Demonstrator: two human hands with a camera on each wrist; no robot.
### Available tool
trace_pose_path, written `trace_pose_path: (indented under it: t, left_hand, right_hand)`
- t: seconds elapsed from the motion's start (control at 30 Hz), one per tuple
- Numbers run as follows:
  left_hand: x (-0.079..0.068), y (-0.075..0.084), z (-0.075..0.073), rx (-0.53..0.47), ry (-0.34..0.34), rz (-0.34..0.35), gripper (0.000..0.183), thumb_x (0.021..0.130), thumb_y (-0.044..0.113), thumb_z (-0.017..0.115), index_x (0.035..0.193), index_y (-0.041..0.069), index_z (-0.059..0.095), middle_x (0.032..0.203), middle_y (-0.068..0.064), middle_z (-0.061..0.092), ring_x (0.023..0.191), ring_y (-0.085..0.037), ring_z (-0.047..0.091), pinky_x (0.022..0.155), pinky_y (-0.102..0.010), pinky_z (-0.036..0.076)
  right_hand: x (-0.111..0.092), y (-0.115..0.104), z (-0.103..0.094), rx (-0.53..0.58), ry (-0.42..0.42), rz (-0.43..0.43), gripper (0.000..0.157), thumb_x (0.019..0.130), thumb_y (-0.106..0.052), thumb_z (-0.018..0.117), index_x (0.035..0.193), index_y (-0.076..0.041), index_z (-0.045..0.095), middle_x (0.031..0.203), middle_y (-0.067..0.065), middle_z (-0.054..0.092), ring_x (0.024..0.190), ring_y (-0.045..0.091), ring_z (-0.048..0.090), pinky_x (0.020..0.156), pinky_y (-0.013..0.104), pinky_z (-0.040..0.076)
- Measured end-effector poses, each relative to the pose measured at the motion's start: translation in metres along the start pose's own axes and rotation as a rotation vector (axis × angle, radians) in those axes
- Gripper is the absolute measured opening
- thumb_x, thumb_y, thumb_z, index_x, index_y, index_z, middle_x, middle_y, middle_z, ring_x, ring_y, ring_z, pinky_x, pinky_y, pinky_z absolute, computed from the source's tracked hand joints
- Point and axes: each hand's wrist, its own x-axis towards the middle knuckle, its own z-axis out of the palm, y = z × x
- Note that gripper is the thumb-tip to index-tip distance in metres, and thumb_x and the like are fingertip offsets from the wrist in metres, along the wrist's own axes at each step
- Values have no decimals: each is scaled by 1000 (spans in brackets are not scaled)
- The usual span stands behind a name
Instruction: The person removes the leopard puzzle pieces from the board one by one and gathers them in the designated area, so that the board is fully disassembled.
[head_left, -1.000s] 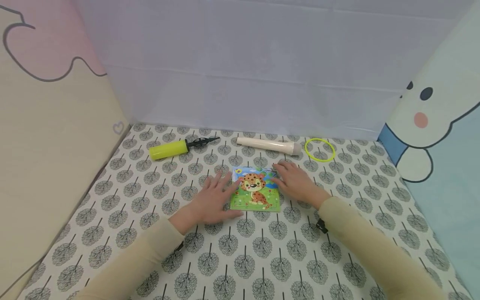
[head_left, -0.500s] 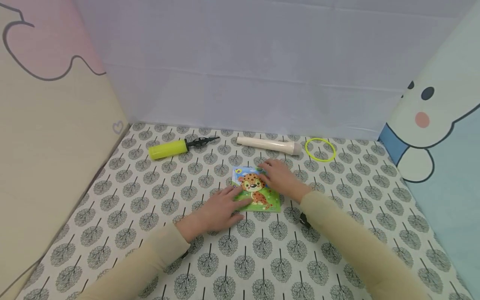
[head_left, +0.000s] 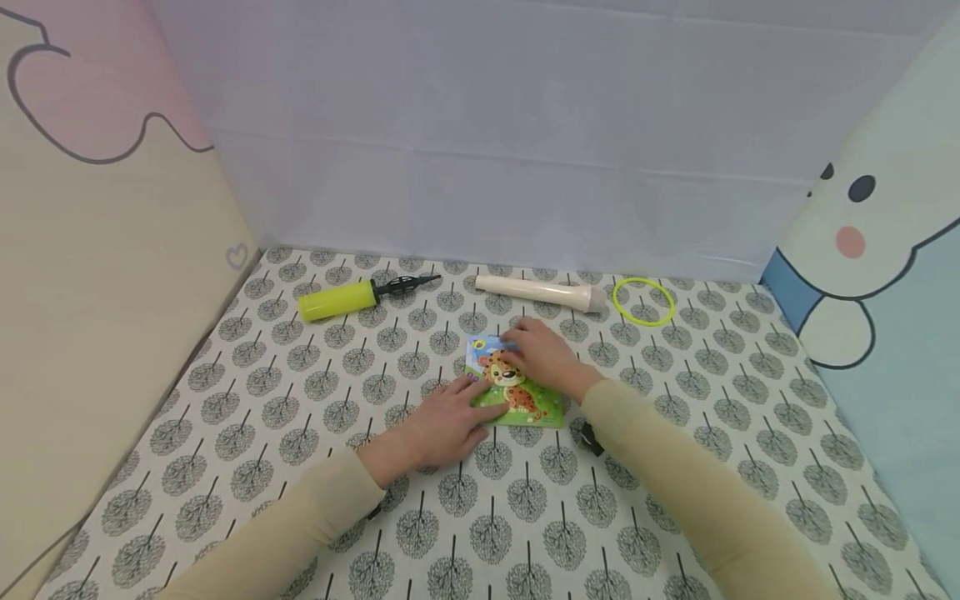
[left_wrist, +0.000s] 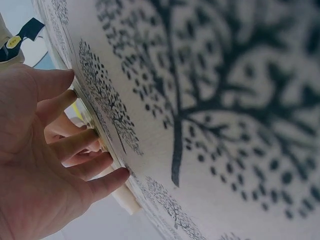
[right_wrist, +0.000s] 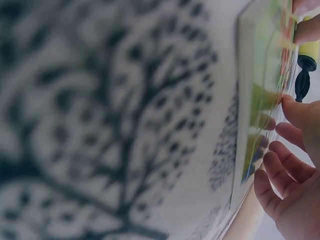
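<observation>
A small square picture board (head_left: pixel 542 412) lies flat on the cloth, showing a cartoon leopard cub on green grass under a blue sky. Its surface looks glossy in the right wrist view, where the near edge (right_wrist: pixel 246 75) shows side-on. My left hand (head_left: pixel 444 419) reaches over the lower left part, fingers spread and fairly straight, fingertips on the picture. Over the upper right part lies my right hand (head_left: pixel 546 356), hiding that corner. Its fingertips touch the glossy face in the right wrist view, fingers (right_wrist: pixel 280 172) gently bent and holding nothing.
Behind the board lie a yellow hand pump (head_left: pixel 337 301) with a black nozzle, a whitish microphone-shaped stick (head_left: pixel 536 289) and a yellow-green ring (head_left: pixel 617 302). A tree-print cloth (head_left: pixel 420 533) covers the table. Fabric walls (head_left: pixel 480 167) stand at the back and both sides.
My left hand has moved right, from the board's left edge onto its picture. My right hand has slid left from the right edge over the upper part. The board has stayed nearly in place.
</observation>
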Motion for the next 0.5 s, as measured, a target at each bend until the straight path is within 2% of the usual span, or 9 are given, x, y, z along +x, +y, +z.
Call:
trace_pose_path:
  t: [0.27, 0.5]
  left_hand:
    - [0, -1, -2, -14, 18, 27, 49, 98, 33, 51, 145, 26, 43, 152, -16, 27, 136, -42, 25, 107, -55, 28]
    - [2, 0, -3, -46, -5, 41, 49, 97, 31, 52, 145, 23, 44, 152, -19, 26, 136, -43, 23, 110, -52, 21]
  right_hand:
    - [9, -11, 0, 74, -27, 27, 33, 92, -29, 65, 120, -11, 66, 113, 8, 56, 103, 22, 51, 90, 37, 47]
    - [16, -20, 4, 95, -62, 19, 31, 90, -27, 67, 117, -12, 67, 108, 4, 59, 98, 19, 52, 89, 34, 45]
